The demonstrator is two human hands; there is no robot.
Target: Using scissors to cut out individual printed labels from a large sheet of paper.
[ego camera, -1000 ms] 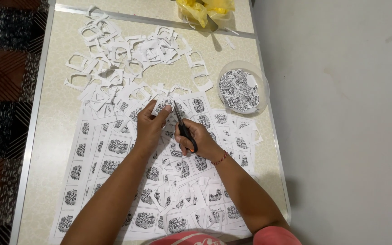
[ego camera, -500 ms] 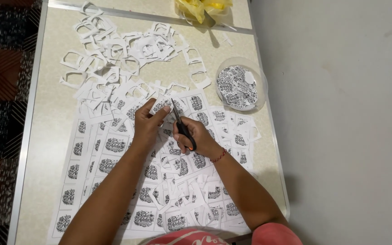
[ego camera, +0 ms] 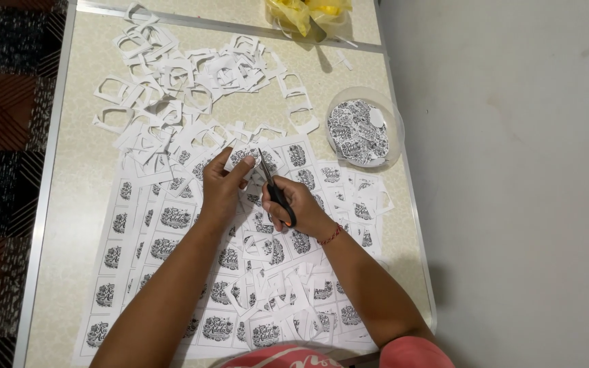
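Black scissors (ego camera: 275,189) in right hand (ego camera: 294,208) grip; left hand (ego camera: 223,187) pinching paper cutout (ego camera: 248,157), apparently; offcuts (ego camera: 185,75), dish (ego camera: 363,126) beyond.

Beige speckled worktop (ego camera: 83,177) with metal edge, heap of white paper offcuts (ego camera: 185,75) at far end, round clear dish (ego camera: 364,128) of cut-out pieces, yellow plastic bag (ego camera: 308,12), patterned rug (ego camera: 8,136) at left, grey floor (ego camera: 512,204) at right
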